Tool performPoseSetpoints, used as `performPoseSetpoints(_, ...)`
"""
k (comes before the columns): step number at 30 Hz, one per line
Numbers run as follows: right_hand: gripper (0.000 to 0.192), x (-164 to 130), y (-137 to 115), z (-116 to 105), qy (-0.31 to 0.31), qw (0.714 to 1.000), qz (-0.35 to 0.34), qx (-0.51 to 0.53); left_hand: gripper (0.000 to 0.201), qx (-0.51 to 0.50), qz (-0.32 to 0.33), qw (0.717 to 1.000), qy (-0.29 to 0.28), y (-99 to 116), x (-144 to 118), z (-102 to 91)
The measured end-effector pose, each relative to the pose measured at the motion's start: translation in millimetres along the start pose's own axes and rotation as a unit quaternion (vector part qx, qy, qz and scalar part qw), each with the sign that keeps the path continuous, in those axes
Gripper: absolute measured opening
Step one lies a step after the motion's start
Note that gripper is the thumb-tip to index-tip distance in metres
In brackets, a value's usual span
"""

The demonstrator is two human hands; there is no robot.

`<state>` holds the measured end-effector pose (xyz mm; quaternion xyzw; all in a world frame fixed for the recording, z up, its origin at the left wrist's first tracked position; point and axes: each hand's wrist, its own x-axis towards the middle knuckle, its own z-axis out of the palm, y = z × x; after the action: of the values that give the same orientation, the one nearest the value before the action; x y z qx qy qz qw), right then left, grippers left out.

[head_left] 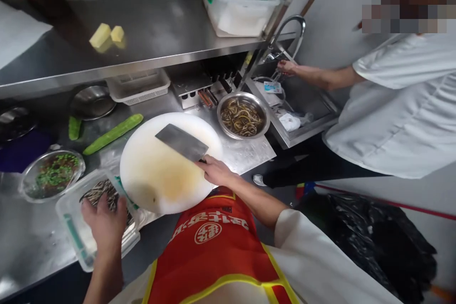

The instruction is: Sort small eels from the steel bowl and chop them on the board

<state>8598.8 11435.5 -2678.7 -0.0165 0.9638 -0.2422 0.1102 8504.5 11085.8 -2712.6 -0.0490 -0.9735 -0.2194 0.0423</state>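
My left hand (105,223) reaches into a clear plastic container (76,240) at the counter's near edge, its fingers on the dark, striped, thin pieces (101,190) inside. My right hand (215,170) grips the handle of a broad cleaver (181,141) whose blade lies flat on the round white cutting board (156,175). The board carries a yellowish stain and nothing else. A metal bowl (243,115) of dark and pale strips stands just beyond the board on the right.
A cucumber (113,133) and a shorter piece (74,127) lie left of the board, near a glass bowl of chopped greens (52,174). A co-worker in white stands at the sink (302,104), one hand (287,67) by the tap. Yellow blocks (106,35) sit on the upper shelf.
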Motion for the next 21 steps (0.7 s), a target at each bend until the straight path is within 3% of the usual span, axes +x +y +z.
performPoseSetpoints(3, 0.057, 12.0, 10.8, 9.0, 0.003, 0.998, -0.013, -0.067, 0.054, -0.061, 0.074, 0.995, 0.041, 72.5, 29.1, 3.5)
performPoseSetpoints(7, 0.041, 17.4, 29.6, 7.4, 0.031, 0.993, -0.049, -0.102, 0.042, -0.109, 0.198, 0.974, -0.026, 175.0, 54.8, 35.0)
performPoseSetpoints(10, 0.031, 8.0, 46.3, -6.8, 0.058, 0.991, -0.069, -0.102, 0.038, -0.116, 0.228, 0.964, -0.069, 229.8, 65.3, 71.9)
performPoseSetpoints(15, 0.030, -3.6, 67.1, -22.0, 0.012, 0.992, -0.098, -0.081, 0.036, -0.121, 0.161, 0.973, -0.109, 269.2, 67.0, 116.0)
performPoseSetpoints(21, 0.030, 21.1, 86.9, -28.7, 0.040, 0.993, -0.094, -0.060, 0.035, -0.144, 0.071, 0.986, -0.051, 290.8, 35.1, 115.2)
